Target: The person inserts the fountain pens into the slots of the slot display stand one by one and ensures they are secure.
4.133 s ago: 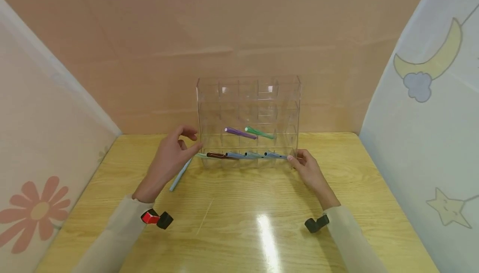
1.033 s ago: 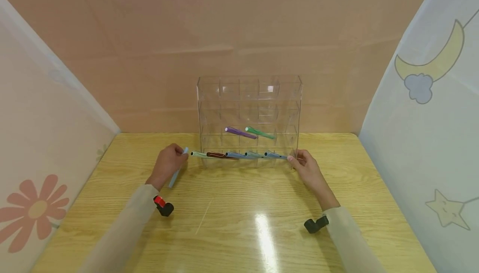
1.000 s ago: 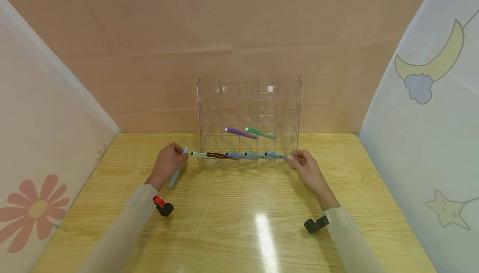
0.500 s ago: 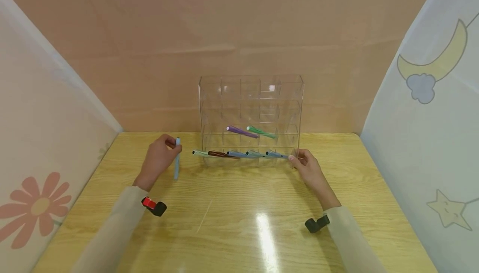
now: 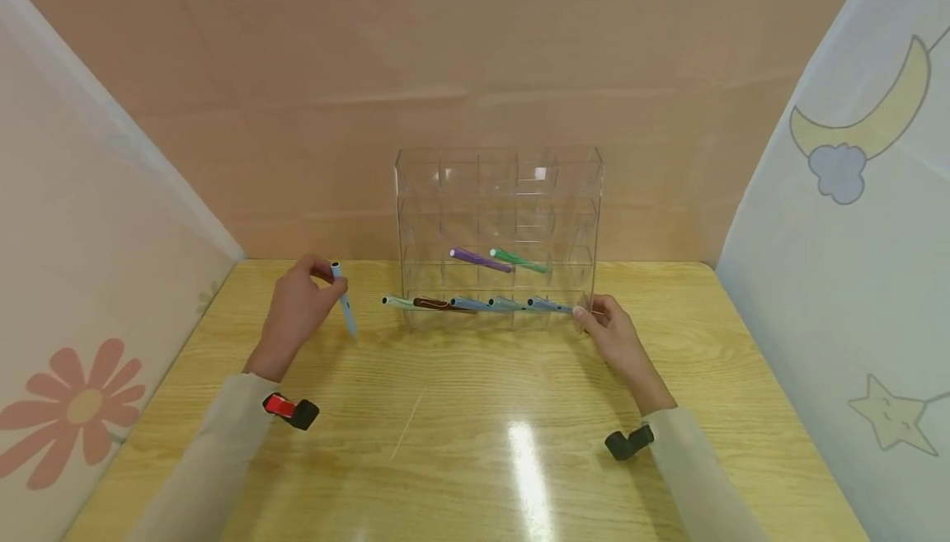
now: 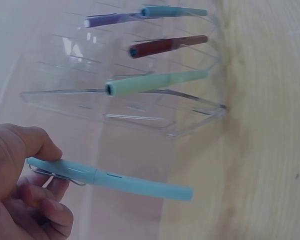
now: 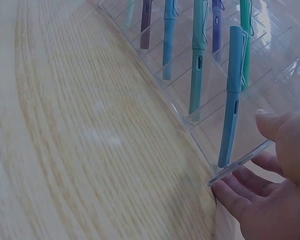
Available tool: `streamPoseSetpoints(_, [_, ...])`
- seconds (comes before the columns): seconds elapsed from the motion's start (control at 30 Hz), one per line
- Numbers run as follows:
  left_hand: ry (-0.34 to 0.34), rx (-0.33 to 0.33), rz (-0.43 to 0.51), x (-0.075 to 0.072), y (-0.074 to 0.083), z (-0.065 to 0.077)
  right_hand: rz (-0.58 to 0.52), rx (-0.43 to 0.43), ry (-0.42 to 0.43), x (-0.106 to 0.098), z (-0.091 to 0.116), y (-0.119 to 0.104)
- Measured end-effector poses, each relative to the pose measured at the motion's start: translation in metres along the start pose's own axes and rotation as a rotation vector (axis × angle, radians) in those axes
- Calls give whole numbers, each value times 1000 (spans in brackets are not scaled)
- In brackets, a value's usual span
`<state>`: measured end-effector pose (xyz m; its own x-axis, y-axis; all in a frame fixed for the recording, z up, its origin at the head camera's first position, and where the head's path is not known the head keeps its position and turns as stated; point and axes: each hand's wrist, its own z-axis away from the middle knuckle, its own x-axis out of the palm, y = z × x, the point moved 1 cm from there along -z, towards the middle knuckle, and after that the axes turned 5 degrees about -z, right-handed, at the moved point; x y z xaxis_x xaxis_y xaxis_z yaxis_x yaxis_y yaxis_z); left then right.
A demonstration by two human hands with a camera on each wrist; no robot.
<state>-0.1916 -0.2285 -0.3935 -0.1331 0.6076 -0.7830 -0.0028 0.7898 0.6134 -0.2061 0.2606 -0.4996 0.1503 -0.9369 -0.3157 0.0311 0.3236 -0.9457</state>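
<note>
In my left hand (image 5: 293,311) is a light blue pen (image 6: 130,185), pinched between thumb and fingers by its clip end. The pen slants over the table to the left of a clear acrylic rack (image 5: 499,187), its other end pointing down. My right hand (image 5: 618,340) grips the rack's lower right side, thumb at the front and other fingers around the side wall. Along the rack's bottom row lie a light green pen (image 6: 145,84), a dark red pen (image 6: 157,47), a teal pen (image 7: 197,80) and blue ones. One row higher sit a purple pen (image 5: 478,259) and a green pen (image 5: 519,261).
The rack's upper rows hold no pens. It stands on a wood-grain table (image 5: 445,443) near the back, before a brown backdrop (image 5: 475,47). Pale printed sheets with a flower (image 5: 82,406) and a moon (image 5: 883,113) flank the table.
My left hand left the light green pen in the bottom row, took the light blue pen off the table, and has lifted it leftward, turning it. My right hand has stayed at the rack.
</note>
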Motion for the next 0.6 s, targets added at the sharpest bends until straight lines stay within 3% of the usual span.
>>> streamPoseSetpoints(0.27, [106, 4, 50, -26, 13, 7, 0, 16, 2, 0, 0, -1])
streamPoseSetpoints(0.6, [230, 40, 127, -61, 46, 11, -11, 17, -4, 1, 0, -2])
